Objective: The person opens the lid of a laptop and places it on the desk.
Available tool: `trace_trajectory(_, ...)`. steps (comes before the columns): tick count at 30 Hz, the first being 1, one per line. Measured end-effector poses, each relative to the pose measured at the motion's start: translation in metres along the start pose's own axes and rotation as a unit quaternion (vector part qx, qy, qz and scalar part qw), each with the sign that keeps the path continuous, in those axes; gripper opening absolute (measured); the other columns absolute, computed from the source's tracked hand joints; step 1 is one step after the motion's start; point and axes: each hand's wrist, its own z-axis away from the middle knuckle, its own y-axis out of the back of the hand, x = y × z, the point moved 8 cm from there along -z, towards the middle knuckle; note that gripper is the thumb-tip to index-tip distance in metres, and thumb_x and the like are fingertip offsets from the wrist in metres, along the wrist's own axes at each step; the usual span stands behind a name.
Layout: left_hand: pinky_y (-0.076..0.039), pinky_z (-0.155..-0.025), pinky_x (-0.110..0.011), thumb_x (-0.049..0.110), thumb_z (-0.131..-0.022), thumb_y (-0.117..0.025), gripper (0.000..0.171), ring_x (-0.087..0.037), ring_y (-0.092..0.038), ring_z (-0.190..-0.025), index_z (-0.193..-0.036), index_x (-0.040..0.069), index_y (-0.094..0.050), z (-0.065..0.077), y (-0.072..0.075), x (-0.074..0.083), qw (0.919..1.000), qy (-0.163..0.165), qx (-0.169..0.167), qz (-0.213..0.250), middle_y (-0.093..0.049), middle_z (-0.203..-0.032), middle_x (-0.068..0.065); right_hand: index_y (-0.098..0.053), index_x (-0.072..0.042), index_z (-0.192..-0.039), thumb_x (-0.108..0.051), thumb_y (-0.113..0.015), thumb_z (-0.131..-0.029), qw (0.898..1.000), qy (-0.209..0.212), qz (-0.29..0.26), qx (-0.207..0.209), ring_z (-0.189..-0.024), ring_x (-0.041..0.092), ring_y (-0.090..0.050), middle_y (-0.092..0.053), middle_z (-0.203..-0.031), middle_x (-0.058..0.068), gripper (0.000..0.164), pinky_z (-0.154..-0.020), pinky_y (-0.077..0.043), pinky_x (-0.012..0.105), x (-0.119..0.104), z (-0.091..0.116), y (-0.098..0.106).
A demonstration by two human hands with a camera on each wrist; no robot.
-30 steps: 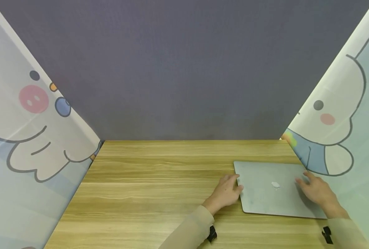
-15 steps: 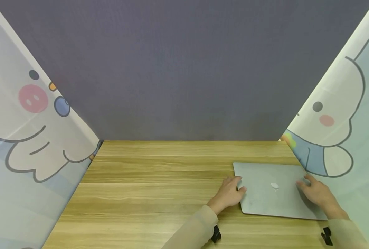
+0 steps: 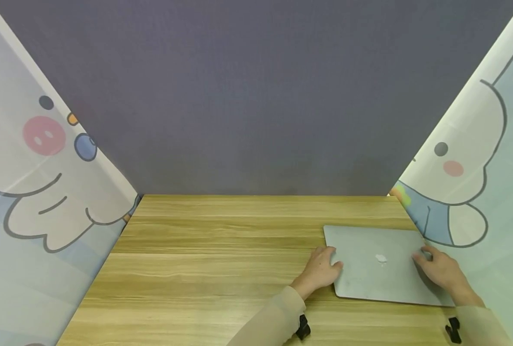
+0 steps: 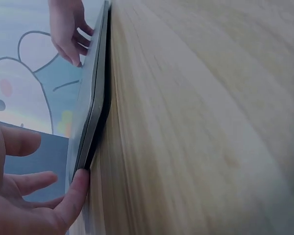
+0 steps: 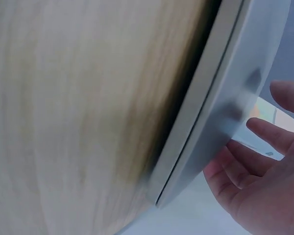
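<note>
A closed silver laptop (image 3: 364, 278) with a pale logo on its lid lies flat on the wooden table, to the right. My left hand (image 3: 318, 269) is at its left side; in the left wrist view a fingertip (image 4: 81, 181) touches the laptop's edge, while the thumb and other fingers stay spread. At the opposite side is my right hand (image 3: 443, 271). From the right wrist, the lower fingers of that hand (image 5: 264, 181) reach the laptop's side edge, and its thumb and index finger stand apart above the lid. Contact of the hidden right fingertips is unclear.
The wooden table (image 3: 204, 269) extends left of the laptop. A dark grey panel (image 3: 256, 96) rises behind it. Cartoon-printed cloths hang at both sides, the right cloth (image 3: 498, 274) close to my right hand. Dark straps (image 3: 303, 327) show beneath the sleeves.
My left hand has shifted slightly right and toward me, closer against the laptop's left edge. The right hand and laptop have hardly moved in the view.
</note>
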Motion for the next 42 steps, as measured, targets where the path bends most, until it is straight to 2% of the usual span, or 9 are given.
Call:
trace_trajectory(7,-0.045,-0.107,-0.036,0.029,-0.096,-0.064,0.048,-0.02,-0.049,-0.13,-0.139,0.009,-0.06,0.001,-0.002,-0.002,0.9963,0.038,0.008,0.076,-0.054,-0.136,-0.005,-0.038,0.021,-0.134,-0.047,-0.04,-0.106,1.0,0.001,-0.011,0.018,-0.11,0.067,-0.046,-0.044,-0.126,0.051,0.074,-0.086,-0.045,0.071,0.011,-0.003,-0.002)
trace_trajectory(15,-0.042,-0.11,-0.049,0.022,-0.089,-0.071,0.054,-0.033,-0.042,-0.139,-0.14,0.007,-0.059,0.004,-0.004,-0.004,0.9759,0.092,0.005,0.198,-0.045,-0.149,-0.013,-0.039,0.02,-0.135,-0.043,-0.045,-0.105,1.0,0.0,-0.017,0.024,-0.108,0.065,-0.049,-0.046,-0.125,0.05,0.07,-0.084,-0.047,0.069,0.01,-0.002,0.001)
trace_trajectory(21,-0.05,-0.103,-0.049,0.018,-0.089,-0.072,0.053,-0.034,-0.054,-0.129,-0.138,0.001,-0.061,0.003,-0.001,-0.004,0.9644,0.104,0.026,0.242,-0.058,-0.138,-0.018,-0.04,0.021,-0.134,-0.039,-0.048,-0.105,0.999,-0.012,-0.027,0.022,-0.109,0.065,-0.049,-0.045,-0.126,0.051,0.067,-0.085,-0.047,0.068,0.008,0.001,0.004)
trace_trajectory(25,-0.051,-0.1,-0.051,0.015,-0.088,-0.073,0.052,-0.034,-0.058,-0.123,-0.136,0.0,-0.061,0.002,-0.001,-0.007,0.9564,0.112,0.034,0.268,-0.059,-0.135,-0.019,-0.041,0.02,-0.135,-0.036,-0.051,-0.104,0.999,-0.01,-0.038,0.016,-0.109,0.065,-0.05,-0.045,-0.126,0.051,0.065,-0.083,-0.049,0.066,0.009,0.002,0.006)
trace_trajectory(30,-0.051,-0.1,-0.053,0.01,-0.089,-0.073,0.048,-0.035,-0.057,-0.123,-0.135,0.002,-0.063,0.001,0.001,-0.012,0.95,0.12,0.042,0.285,-0.06,-0.133,-0.016,-0.037,0.017,-0.143,-0.033,-0.052,-0.103,0.994,-0.012,-0.102,-0.019,-0.114,0.065,-0.046,-0.04,-0.133,0.05,0.066,-0.085,-0.049,0.066,0.016,0.003,0.007)
trace_trajectory(33,-0.051,-0.099,-0.053,0.005,-0.089,-0.072,0.045,-0.033,-0.058,-0.119,-0.133,0.003,-0.064,0.0,0.003,-0.014,0.9499,0.115,0.048,0.287,-0.061,-0.128,-0.014,-0.034,0.018,-0.145,-0.03,-0.053,-0.104,0.99,-0.004,-0.139,-0.032,-0.117,0.064,-0.044,-0.037,-0.136,0.05,0.066,-0.087,-0.048,0.064,0.018,0.004,0.008)
trace_trajectory(35,-0.053,-0.096,-0.049,0.001,-0.088,-0.07,0.044,-0.028,-0.058,-0.113,-0.131,0.003,-0.065,0.0,0.005,-0.015,0.9522,0.107,0.05,0.282,-0.062,-0.124,-0.012,-0.037,0.019,-0.143,-0.026,-0.056,-0.102,0.988,0.002,-0.15,-0.032,-0.117,0.062,-0.045,-0.038,-0.136,0.05,0.064,-0.087,-0.049,0.062,0.019,0.004,0.009)
trace_trajectory(38,-0.054,-0.08,-0.037,-0.008,-0.084,-0.064,0.046,-0.019,-0.055,-0.091,-0.129,0.003,-0.066,-0.002,0.009,-0.016,0.9581,0.089,0.056,0.266,-0.062,-0.118,-0.01,-0.041,0.02,-0.14,-0.019,-0.058,-0.099,0.987,-0.002,-0.156,-0.037,-0.117,0.061,-0.046,-0.039,-0.135,0.049,0.059,-0.087,-0.05,0.059,0.021,0.005,0.01)
trace_trajectory(42,-0.041,-0.059,-0.026,-0.014,-0.078,-0.057,0.05,-0.014,-0.045,-0.068,-0.123,0.003,-0.068,-0.004,0.014,-0.018,0.965,0.078,0.073,0.24,-0.063,-0.112,-0.006,-0.042,0.02,-0.138,-0.015,-0.062,-0.096,0.984,-0.006,-0.167,-0.059,-0.118,0.061,-0.047,-0.042,-0.133,0.049,0.058,-0.089,-0.05,0.058,0.021,0.005,0.006)
